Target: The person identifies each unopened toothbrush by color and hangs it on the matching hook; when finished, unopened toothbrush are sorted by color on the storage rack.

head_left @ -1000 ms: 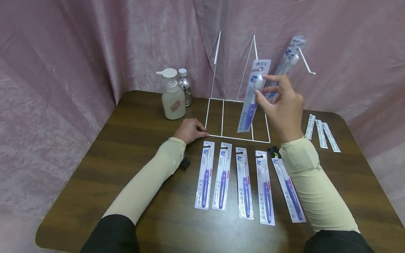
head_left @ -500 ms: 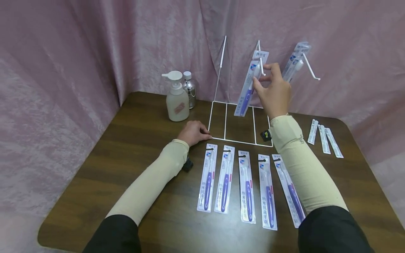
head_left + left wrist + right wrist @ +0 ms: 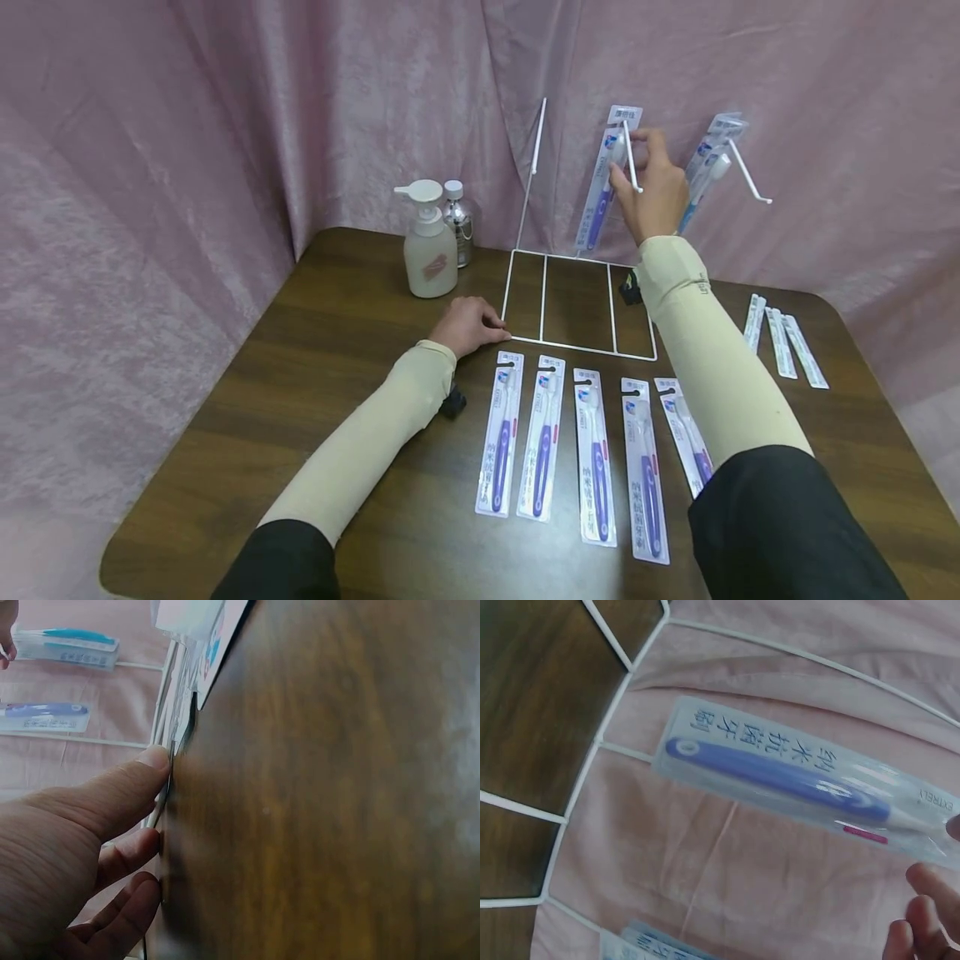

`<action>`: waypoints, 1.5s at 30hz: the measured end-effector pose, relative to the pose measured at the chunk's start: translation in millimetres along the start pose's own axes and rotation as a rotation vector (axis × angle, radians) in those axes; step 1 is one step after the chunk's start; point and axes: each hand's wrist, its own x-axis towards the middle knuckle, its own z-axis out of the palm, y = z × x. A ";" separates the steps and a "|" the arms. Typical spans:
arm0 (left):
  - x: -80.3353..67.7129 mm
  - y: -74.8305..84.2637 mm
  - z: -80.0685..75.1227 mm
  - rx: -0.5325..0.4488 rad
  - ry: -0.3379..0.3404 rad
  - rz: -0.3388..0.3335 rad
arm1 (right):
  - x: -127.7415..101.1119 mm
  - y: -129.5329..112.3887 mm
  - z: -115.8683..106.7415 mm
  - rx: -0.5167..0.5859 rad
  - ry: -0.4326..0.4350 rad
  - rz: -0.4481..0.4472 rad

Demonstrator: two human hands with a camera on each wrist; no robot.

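My right hand [image 3: 657, 196] holds a packaged purple toothbrush [image 3: 599, 190] by its upper part at the middle hook [image 3: 632, 158] of a white wire rack [image 3: 543, 296]. The hook stands in front of the card's top, near its hang hole. In the right wrist view the package [image 3: 780, 778] hangs slantwise, with the fingertips at its brush-head end. My left hand [image 3: 468, 325] pinches the rack's front left corner, down on the table. In the left wrist view, the thumb [image 3: 142, 776] lies along the wire. Blue-handled packages [image 3: 708, 167] hang from the right hook.
Several packaged purple toothbrushes [image 3: 542, 442] lie in a row before the rack. A pump bottle [image 3: 431, 254] and a silver bottle [image 3: 459, 225] stand left of it. Narrow white packets [image 3: 780, 342] lie at right. The left hook [image 3: 538, 137] bears nothing. A pink curtain hangs behind.
My right hand has carried the toothbrush package up and back, from in front of the rack onto the middle hook. The left hand keeps its place at the rack's corner.
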 end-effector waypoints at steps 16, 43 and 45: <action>5.9 -2.0 -22.7 -0.029 -0.006 -0.033 | -129.1 54.9 -136.3 0.006 -0.443 0.077; 8.6 -6.2 -20.6 -0.054 0.022 0.012 | -233.7 127.8 -143.3 0.071 -0.803 0.124; 8.9 -6.6 -19.8 -0.048 0.019 0.011 | -235.2 128.3 -143.4 0.069 -0.793 0.135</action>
